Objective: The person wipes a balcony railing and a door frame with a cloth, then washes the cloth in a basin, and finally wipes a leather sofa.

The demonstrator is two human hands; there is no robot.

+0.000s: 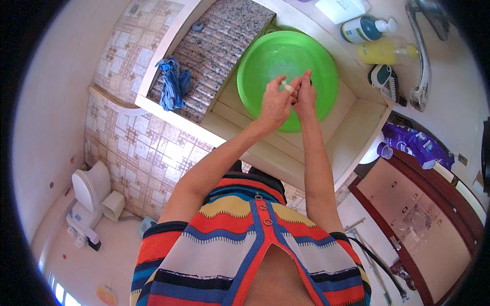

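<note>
Both hands meet over a round green plastic basin (249,72) that holds water. My left hand (276,102) has a small cream-white object (288,87) at its fingers; what it is I cannot tell. My right hand (305,93) is curled close beside it, thumb up. Bits of a dark object (294,101) show between the hands, apparently in the right-hand grip; most of it is hidden. Left of the basin, a crumpled blue cloth (173,86) lies on the ribbed granite washboard (226,49).
The basin stands in a tiled sink (337,145). On the right ledge are a dark green pump bottle (358,30), a yellow liquid bottle (377,51), a scrubbing brush (392,88) and a metal faucet (423,69). A small dark disc (197,26) rests on the washboard. A toilet (90,187) stands at left.
</note>
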